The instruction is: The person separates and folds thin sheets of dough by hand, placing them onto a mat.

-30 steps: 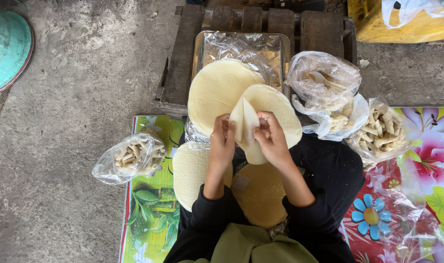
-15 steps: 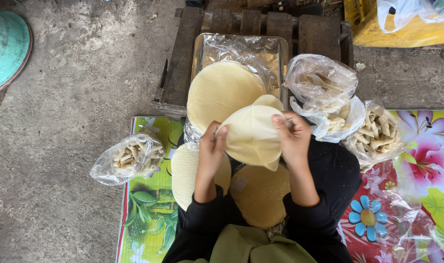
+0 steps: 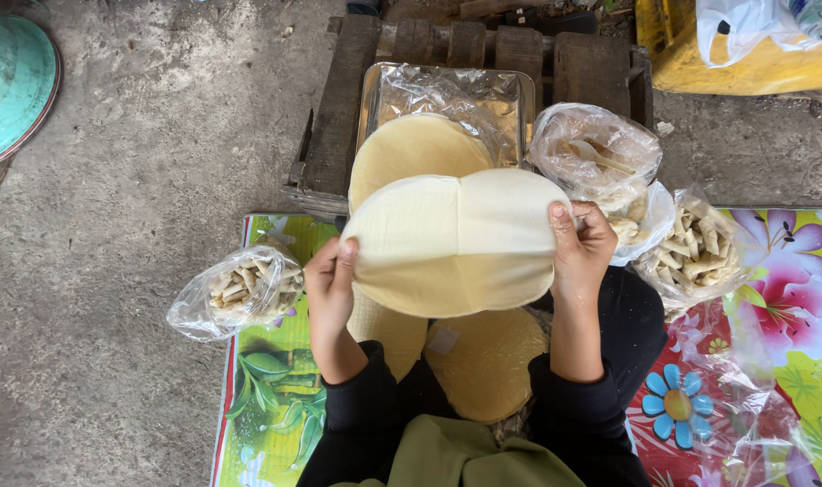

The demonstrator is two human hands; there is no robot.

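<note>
Stretching between left hand [image 3: 328,281] and right hand [image 3: 581,248], each grip pinching an opposite edge: 1 round wrapper [image 3: 452,243] above the tray [image 3: 447,86].

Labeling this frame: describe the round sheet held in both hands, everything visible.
The sheet is a pale cream, thin, flexible round, like a dough wrapper, opened nearly flat with a faint crease down its middle. The left hand pinches its left edge, the right hand its right edge. It is held in the air over more rounds and a foil tray.
</note>
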